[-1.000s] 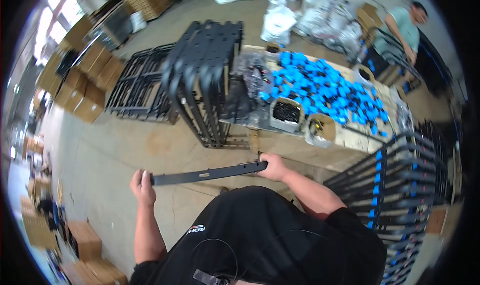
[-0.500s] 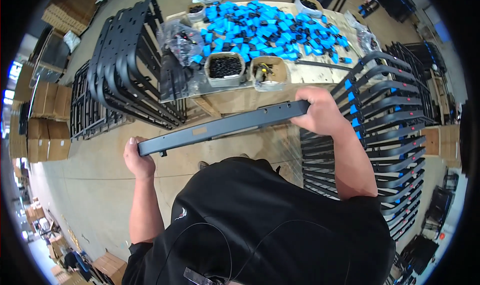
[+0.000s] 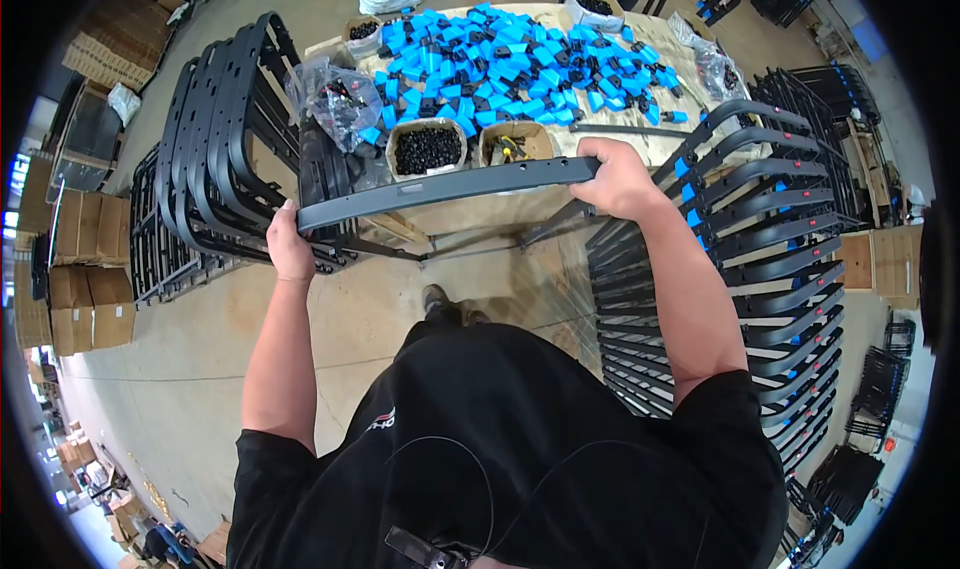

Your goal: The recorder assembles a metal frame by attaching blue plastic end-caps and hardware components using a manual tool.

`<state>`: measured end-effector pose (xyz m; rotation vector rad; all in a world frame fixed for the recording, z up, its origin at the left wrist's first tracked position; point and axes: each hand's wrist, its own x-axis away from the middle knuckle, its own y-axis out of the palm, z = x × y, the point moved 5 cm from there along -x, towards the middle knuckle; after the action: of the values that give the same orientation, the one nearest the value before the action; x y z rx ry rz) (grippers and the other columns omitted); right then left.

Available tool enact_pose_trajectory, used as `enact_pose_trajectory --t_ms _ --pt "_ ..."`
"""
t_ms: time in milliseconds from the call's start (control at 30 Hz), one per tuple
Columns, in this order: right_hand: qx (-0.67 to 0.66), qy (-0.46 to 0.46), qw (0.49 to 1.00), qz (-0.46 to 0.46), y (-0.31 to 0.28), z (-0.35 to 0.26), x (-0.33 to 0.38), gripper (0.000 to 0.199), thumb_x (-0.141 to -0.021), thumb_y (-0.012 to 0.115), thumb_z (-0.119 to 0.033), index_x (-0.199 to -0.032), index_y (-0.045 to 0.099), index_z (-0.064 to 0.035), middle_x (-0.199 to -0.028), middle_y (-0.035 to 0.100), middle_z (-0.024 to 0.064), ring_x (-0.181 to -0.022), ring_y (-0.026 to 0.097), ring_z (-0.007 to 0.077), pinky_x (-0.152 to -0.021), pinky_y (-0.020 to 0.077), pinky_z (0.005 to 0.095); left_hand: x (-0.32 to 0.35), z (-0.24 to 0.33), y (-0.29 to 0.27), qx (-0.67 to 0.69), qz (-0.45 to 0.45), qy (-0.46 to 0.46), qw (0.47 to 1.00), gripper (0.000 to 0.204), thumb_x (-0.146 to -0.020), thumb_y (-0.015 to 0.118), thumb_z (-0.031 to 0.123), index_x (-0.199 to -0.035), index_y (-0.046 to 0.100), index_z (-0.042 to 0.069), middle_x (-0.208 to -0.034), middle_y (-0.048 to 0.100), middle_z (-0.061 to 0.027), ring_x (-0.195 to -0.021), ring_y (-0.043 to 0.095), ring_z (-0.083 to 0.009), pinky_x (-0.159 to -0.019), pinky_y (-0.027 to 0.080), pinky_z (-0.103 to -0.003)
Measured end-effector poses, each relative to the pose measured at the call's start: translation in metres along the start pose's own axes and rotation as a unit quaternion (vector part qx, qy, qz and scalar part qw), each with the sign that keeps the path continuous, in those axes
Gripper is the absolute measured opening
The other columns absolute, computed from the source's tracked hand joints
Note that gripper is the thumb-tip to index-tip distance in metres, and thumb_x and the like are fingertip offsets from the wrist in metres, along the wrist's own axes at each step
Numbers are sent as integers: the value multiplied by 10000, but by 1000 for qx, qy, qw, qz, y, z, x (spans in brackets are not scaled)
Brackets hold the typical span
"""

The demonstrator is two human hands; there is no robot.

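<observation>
A long black metal bar (image 3: 445,186) with small holes spans the space between my two hands, in front of the table. It may be one edge of a larger frame; I cannot tell. My left hand (image 3: 290,247) is closed round its left end, close to a stack of black metal frames (image 3: 215,149). At the right end, slightly higher, my right hand (image 3: 618,177) is wrapped round the bar. Just beyond it stand a box of small black parts (image 3: 428,151) and a box with yellow-handled tools (image 3: 513,149).
The wooden table (image 3: 640,147) carries a heap of blue and black pieces (image 3: 510,59) and a clear plastic bag (image 3: 340,99). On the right stands a long row of black frames (image 3: 775,234) with blue pieces on them. Cardboard boxes (image 3: 92,279) are stacked at left.
Both hands have moved forward with the bar, toward the table; the left end has risen more. My view has shifted a little, and my shoes show more clearly.
</observation>
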<state>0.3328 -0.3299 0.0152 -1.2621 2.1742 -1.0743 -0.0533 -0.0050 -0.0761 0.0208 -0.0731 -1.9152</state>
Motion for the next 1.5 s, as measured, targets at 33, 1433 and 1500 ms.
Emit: enact_pose_trajectory --t_ms 33,1433,1500 --pt "-31 20 999 -14 -3 -7 -12 325 -663 795 -198 -909 657 -37 -806 667 161 -735 642 331 -694 512 410 -11 -3 1 11 -6 -5 1000 355 -1010 550 345 -747 539 106 -712 474 45 -638 415 -77 -598 329 -264" --pt "17 105 945 -311 122 217 -10 276 -822 619 -257 -880 713 -3 -852 700 225 -811 674 412 -746 527 469 -47 118 185 -529 -29 183 828 217 -892 697 253 -849 665 42 -776 662 -131 -736 649 -317 -693 505 -403" --pt "-18 44 932 -359 131 181 -17 264 -843 616 -248 -897 711 -7 -837 697 215 -791 672 401 -734 526 468 -47 111 176 -494 -4 196 847 218 -897 687 233 -834 652 27 -756 651 -133 -708 638 -305 -671 497 -393"
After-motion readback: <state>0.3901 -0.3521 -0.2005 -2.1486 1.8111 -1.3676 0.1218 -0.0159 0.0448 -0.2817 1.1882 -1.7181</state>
